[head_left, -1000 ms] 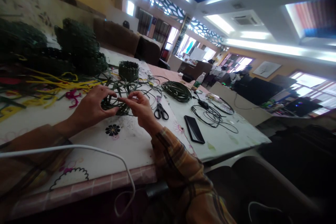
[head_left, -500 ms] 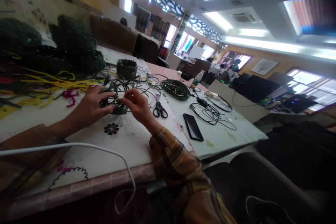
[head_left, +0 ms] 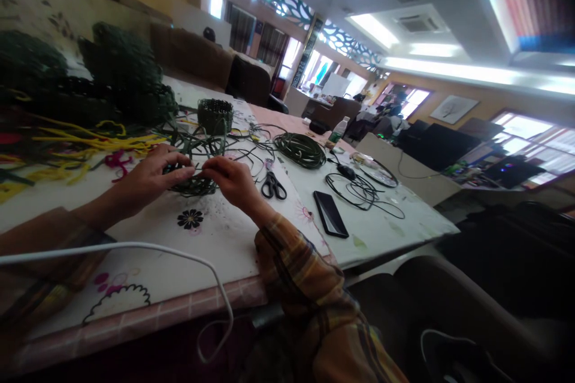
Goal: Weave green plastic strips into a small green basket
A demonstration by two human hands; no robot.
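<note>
text: none legible | labels: none legible | bottle (head_left: 339, 130) label: too blurred to read

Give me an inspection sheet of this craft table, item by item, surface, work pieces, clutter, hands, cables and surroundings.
Surface: white table cover with flower prints and a pink checked edge.
Job's things: half-woven green basket with loose strips sticking up, on the table between both hands; a small finished woven basket stands behind it.
Clutter: scissors, black phone, coil of green strip, yellow strips, plastic bottle.
Hands: left hand grips the basket's side; right hand pinches a strip at its rim.
Cables: black cable bundle; white cable crossing the near edge.
Surroundings: brown sofa, windows, ceiling lights.
</note>
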